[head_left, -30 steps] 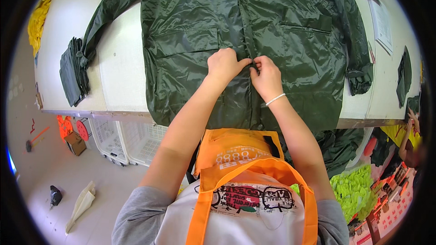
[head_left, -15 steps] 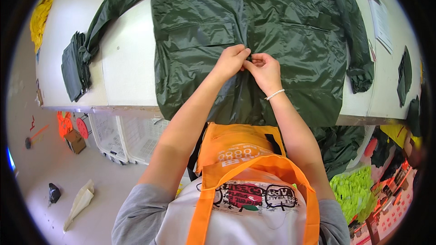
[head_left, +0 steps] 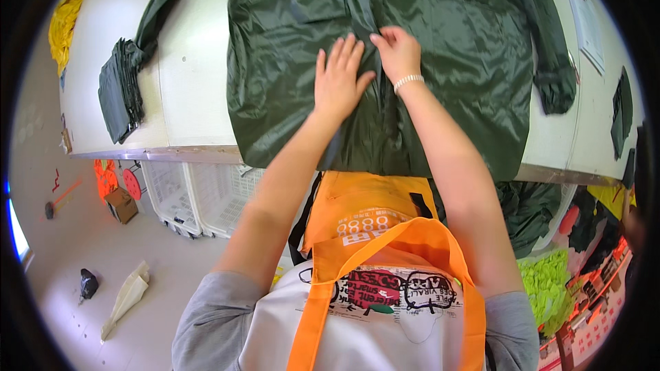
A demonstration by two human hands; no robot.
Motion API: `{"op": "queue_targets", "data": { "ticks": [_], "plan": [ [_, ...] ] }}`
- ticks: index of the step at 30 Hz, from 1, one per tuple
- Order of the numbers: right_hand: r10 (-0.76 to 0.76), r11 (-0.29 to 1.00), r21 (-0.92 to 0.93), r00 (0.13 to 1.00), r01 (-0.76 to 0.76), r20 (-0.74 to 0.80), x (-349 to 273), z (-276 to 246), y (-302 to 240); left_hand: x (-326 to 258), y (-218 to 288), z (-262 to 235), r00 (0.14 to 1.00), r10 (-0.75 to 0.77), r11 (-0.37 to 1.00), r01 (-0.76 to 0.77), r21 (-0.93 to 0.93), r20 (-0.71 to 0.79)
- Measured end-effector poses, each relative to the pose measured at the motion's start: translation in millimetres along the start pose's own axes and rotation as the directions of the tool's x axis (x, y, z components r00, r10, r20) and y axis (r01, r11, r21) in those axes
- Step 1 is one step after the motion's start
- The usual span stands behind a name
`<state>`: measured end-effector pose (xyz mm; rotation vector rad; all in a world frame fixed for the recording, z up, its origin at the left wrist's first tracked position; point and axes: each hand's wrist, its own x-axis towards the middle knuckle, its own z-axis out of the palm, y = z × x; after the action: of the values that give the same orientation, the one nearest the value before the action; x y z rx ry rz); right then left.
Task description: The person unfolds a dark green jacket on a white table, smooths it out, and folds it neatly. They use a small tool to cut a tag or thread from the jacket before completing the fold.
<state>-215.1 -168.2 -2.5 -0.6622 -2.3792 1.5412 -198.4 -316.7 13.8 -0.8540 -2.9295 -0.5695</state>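
Note:
A dark green, shiny raincoat (head_left: 454,96) is spread across the white table, its front facing up and its hem hanging over the near edge. My left hand (head_left: 337,79) lies flat on the coat beside the front opening, fingers spread, just below a pocket flap. Close by on the right, my right hand (head_left: 399,53) pinches the edge of the front placket between thumb and forefinger. Whatever fastener may be under those fingertips is hidden. A white beaded bracelet circles my right wrist.
Folded dark green pieces (head_left: 120,93) are stacked on the table's left. Yellow cloth (head_left: 69,17) lies at the far left, papers (head_left: 581,20) at the far right. White plastic crates (head_left: 227,196) stand under the table. Lime-green garments (head_left: 543,285) are piled at lower right.
Both hands were together at the placket and are now higher up it. My left hand has let go and spread flat; my right still pinches the front edge.

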Motion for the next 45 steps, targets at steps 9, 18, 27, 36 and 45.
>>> {"op": "queue_targets", "data": {
  "ticks": [9, 18, 27, 36, 45],
  "plan": [
    [-0.004, 0.916, -0.385, 0.963, 0.111, 0.268, -118, -71, -14, -53, 46, -37, 0.897, -0.310, 0.892, 0.388, -0.230, 0.315],
    [0.151, 0.982, -0.128, 0.982, -0.136, 0.116, -168, -68, 2, -43, 36, -15, 0.643, -0.129, 0.528, 0.689, -0.497, 0.755],
    [0.290, 0.950, 0.110, 0.956, -0.293, 0.041, -176, -56, 0, -56, 45, -6, 0.764, -0.146, 0.384, 0.629, -0.676, 0.628],
    [0.123, 0.992, -0.042, 0.983, -0.119, 0.135, -167, -65, 0, -58, 59, -15, 0.831, -0.241, 0.661, 0.519, -0.543, 0.501],
    [0.052, 0.993, -0.118, 0.886, 0.004, 0.462, -136, -82, 7, -60, 69, -10, 0.820, -0.413, 0.790, 0.539, -0.292, 0.397]
  ]
}}
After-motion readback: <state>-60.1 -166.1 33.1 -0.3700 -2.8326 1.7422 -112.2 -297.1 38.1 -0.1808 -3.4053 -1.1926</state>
